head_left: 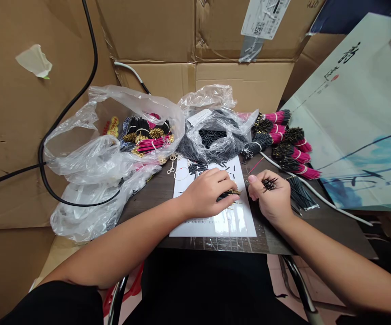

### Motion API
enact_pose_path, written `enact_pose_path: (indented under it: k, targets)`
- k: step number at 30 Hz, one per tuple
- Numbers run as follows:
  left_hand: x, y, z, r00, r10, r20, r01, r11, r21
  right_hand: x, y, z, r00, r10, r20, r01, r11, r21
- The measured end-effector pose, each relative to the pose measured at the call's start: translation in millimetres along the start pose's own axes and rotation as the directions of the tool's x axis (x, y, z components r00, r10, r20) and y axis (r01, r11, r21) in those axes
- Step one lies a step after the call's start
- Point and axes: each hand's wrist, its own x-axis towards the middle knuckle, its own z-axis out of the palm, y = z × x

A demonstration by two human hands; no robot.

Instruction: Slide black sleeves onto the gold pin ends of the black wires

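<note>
My left hand [207, 192] is curled over black wires with gold tips [229, 195] above a white printed sheet [212, 228]; its fingertips are partly hidden. To its right, my right hand [272, 201] is closed around a bunch of thin wires with dark ends [269, 183], which poke out above the fist. A single pink wire [256, 165] slants up near the right thumb; whether the thumb pinches it I cannot tell. Short black tube pieces [198, 169] lie scattered on the sheet, just beyond my left hand.
An opened plastic bag of black tubes [212, 137] stands behind the sheet. At left, another plastic bag [90, 158] holds tied wire bundles [151, 143]. Pink-and-black bundles [299, 155] are piled at right, by a white cable [320, 192] and a paper bag [361, 113]. Cardboard walls the back.
</note>
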Motion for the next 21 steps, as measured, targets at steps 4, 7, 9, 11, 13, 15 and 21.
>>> enact_pose_path:
  k: [4, 7, 9, 11, 13, 15, 21]
  targets:
    - [0, 1, -1.3, 1.0, -0.013, 0.001, 0.013, 1.0, -0.007, 1, 0, -1, 1.0, 0.005, 0.001, -0.005, 1.0, -0.016]
    - [0, 1, -2.0, 1.0, -0.015, -0.005, 0.015, 1.0, -0.01, 2, 0, 0, 1.0, -0.008, -0.006, 0.008, 1.0, -0.022]
    - [-1, 1, -1.2, 0.999, -0.004, -0.034, 0.003, 1.0, -0.01, 3, 0, 1, 1.0, -0.016, -0.003, 0.016, 0.999, -0.036]
    - [-1, 2, 0.6, 0.994, 0.046, -0.103, -0.047, 0.999, -0.007, 3, 0, 1, 1.0, -0.024, 0.005, 0.024, 0.998, -0.055]
    - [-1, 6, 2.5, 0.977, 0.113, -0.183, -0.111, 0.994, 0.02, 2, -1, 1, 0.999, -0.033, 0.017, 0.034, 0.996, -0.078]
    - [1, 13, 3.4, 0.96, 0.173, -0.223, -0.157, 0.984, 0.088, 2, -3, 0, 0.998, -0.045, 0.032, 0.048, 0.993, -0.105]
    - [17, 36, -3.0, 0.959, 0.276, -0.069, -0.242, 0.917, 0.316, 0, -13, -2, 0.984, -0.147, 0.097, 0.166, 0.96, -0.227]
